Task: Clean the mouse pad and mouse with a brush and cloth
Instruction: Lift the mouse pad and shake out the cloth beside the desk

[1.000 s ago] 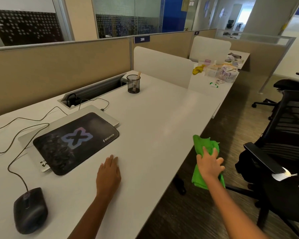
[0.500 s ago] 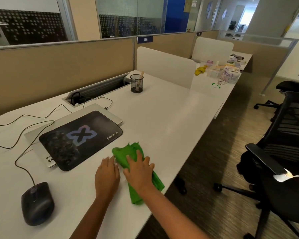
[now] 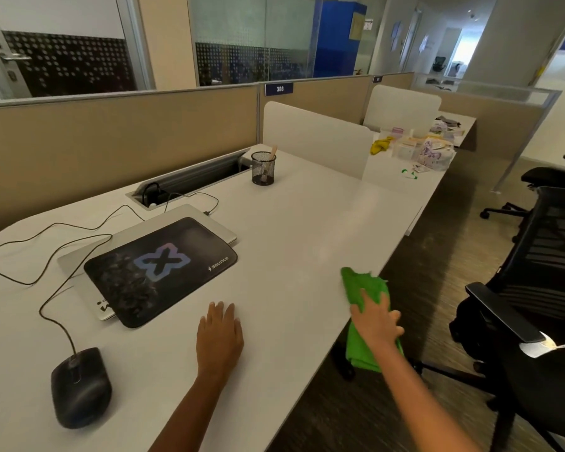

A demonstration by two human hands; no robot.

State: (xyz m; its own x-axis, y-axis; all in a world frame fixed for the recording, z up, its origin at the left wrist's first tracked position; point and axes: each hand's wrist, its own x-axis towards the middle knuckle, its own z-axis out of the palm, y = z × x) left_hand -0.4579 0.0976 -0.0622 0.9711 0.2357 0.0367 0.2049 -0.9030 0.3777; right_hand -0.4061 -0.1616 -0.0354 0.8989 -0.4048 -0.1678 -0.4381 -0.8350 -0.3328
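Mouse pad [image 3: 160, 269] lies on a closed laptop [image 3: 183, 220] on the tabletop [image 3: 307, 223]. A green cloth [image 3: 362, 288] overhangs the edge under the flat right hand [image 3: 377, 324] and could slide off. Mouse [image 3: 80, 386] sits front-left. Left hand [image 3: 220, 334] rests spread.

Left hand [image 3: 221, 334] flat, fingers together, right hand [image 3: 377, 321] palm down, fingers spread

- mouse pad [image 3: 160, 270] sits on the laptop [image 3: 209, 220], left part of the desk [image 3: 307, 223]
- mouse [image 3: 80, 386] nearer and further left
- mesh cup [image 3: 263, 168] far behind the pad, brush [image 3: 270, 158] in it
- cloth [image 3: 364, 288] draped over the desk's right edge
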